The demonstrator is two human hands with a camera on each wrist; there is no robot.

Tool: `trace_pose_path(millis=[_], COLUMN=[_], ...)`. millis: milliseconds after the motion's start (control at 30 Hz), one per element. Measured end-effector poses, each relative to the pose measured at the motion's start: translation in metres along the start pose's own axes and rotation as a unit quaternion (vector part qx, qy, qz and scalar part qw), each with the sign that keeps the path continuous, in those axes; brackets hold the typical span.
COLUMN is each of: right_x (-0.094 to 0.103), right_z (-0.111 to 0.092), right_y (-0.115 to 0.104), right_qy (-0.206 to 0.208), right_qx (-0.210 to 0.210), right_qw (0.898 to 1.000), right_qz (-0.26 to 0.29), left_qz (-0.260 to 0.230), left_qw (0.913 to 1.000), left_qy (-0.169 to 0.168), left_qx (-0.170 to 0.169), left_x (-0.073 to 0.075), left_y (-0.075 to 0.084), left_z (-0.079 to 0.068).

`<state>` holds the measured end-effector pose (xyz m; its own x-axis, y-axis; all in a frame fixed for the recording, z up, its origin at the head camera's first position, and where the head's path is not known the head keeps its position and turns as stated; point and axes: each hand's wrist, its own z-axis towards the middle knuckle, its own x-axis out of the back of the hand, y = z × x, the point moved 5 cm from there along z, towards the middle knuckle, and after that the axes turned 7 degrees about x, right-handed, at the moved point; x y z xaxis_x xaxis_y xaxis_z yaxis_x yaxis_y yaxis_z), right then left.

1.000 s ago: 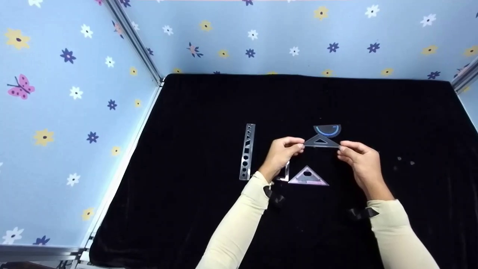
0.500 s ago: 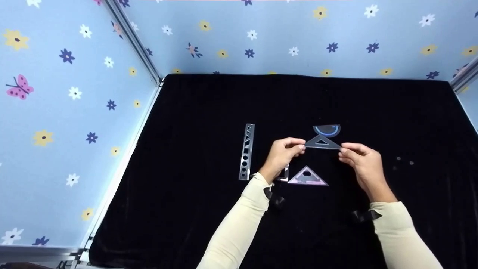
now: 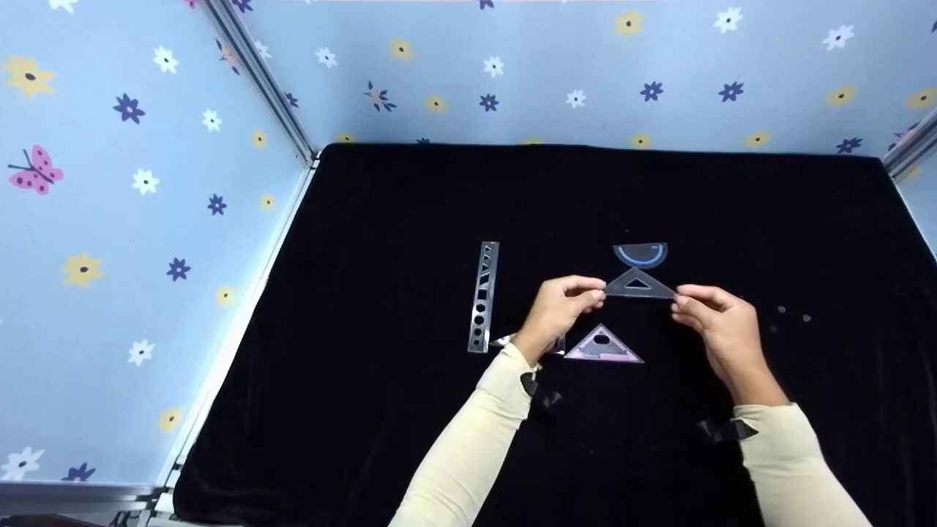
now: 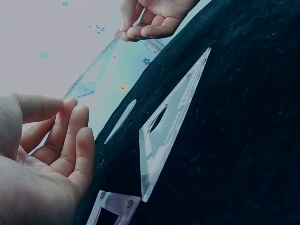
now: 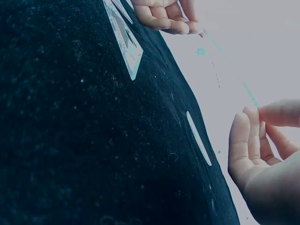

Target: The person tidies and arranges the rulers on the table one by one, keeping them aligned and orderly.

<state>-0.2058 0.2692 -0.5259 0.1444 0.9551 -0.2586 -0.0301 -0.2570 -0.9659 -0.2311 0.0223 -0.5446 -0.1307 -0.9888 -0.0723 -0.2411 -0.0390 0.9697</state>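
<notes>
Both hands hold a clear set square [image 3: 638, 292] with a triangular cutout, its long edge facing the person. The thumb and fingers of the left hand [image 3: 554, 311] pinch its left corner. At the opposite corner, the right hand [image 3: 725, 329] pinches it the same way. In the left wrist view the set square [image 4: 89, 80] is up off the black cloth, against the pale wall. Its apex meets the curved rim of a protractor [image 3: 640, 253] in the head view. Nearer the person lies a pink-edged set square [image 3: 602, 350] with an oval hole.
A clear stencil ruler [image 3: 493, 293] lies lengthwise left of the hands. Another clear piece [image 3: 561, 348] is mostly hidden under the left wrist. Small pale bits [image 3: 807, 318] lie right of the right hand on the black cloth [image 3: 410, 219]. Flowered walls [image 3: 538, 73] stand behind and left.
Both hands have shifted slightly right and toward the person with the set square, which overlaps the protractor less. The things on the cloth have stayed put.
</notes>
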Motion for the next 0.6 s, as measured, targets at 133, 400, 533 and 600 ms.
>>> trace_pose_path(millis=[133, 400, 533, 600], right_x=[0.003, 0.008, 0.011, 0.013], right_z=[-0.002, -0.006, -0.009, -0.01], right_y=[0.0, -0.002, -0.001, 0.0], right_qy=[-0.001, -0.007, -0.006, -0.004], right_qx=[0.001, 0.008, 0.006, 0.004], right_qw=[1.0, 1.0, 1.0, 1.0], right_qz=[0.004, 0.003, -0.005, -0.008], left_qz=[-0.005, -0.002, -0.001, -0.004], left_qw=[1.0, 0.9999, 0.9998, 0.9996], left_qy=[-0.005, -0.015, -0.021, -0.027], left_qx=[-0.002, -0.007, -0.006, -0.006], left_x=[-0.002, -0.007, -0.009, -0.01], left_y=[0.0, 0.001, -0.001, -0.002], left_z=[-0.002, -0.006, -0.008, -0.009])
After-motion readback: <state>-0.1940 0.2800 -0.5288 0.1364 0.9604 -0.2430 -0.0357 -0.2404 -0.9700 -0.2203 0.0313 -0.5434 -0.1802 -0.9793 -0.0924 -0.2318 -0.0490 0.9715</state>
